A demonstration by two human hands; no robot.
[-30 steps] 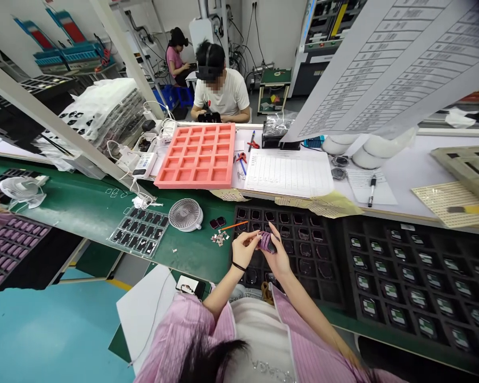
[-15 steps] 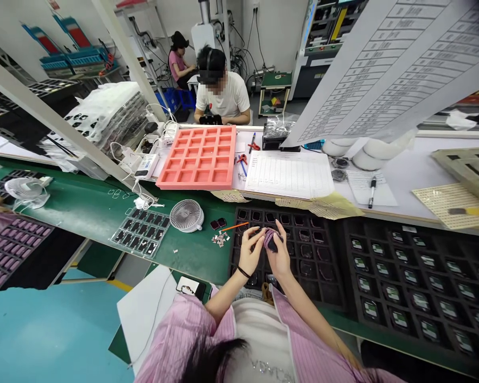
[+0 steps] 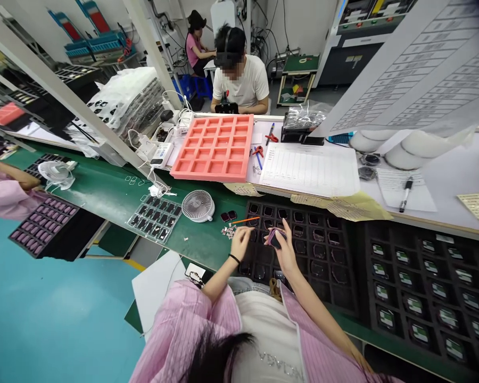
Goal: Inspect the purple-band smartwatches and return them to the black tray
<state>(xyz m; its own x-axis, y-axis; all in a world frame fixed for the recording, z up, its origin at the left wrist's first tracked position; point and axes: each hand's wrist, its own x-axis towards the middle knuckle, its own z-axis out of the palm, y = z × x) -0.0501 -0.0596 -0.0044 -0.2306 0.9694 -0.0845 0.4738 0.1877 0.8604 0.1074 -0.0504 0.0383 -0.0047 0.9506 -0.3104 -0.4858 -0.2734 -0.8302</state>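
Note:
My right hand (image 3: 286,251) is closed around a small purple-rimmed dark casing (image 3: 277,239), like a watch housing, held tilted above the black tray. Apart from it, my left hand (image 3: 240,243) hovers at the tray's left edge with its fingertips drawn together. Whether something small is between them I cannot make out. Close by it lie a pile of small silvery pieces (image 3: 229,231) and an orange stick (image 3: 245,219). Beneath my hands, the black compartment tray (image 3: 335,290) holds several dark purple-edged casings.
Beyond the pile are two dark square parts (image 3: 229,215) and a white fan (image 3: 198,206). A clear sheet of black parts (image 3: 155,218) lies left. Another black tray (image 3: 395,282) holds green-faced units. A pink tray (image 3: 215,149) rests on the shelf; a person (image 3: 241,80) sits behind.
My left hand has drawn away from the casing, to the left towards the small pieces. My right hand still holds the casing. The view has swung somewhat left.

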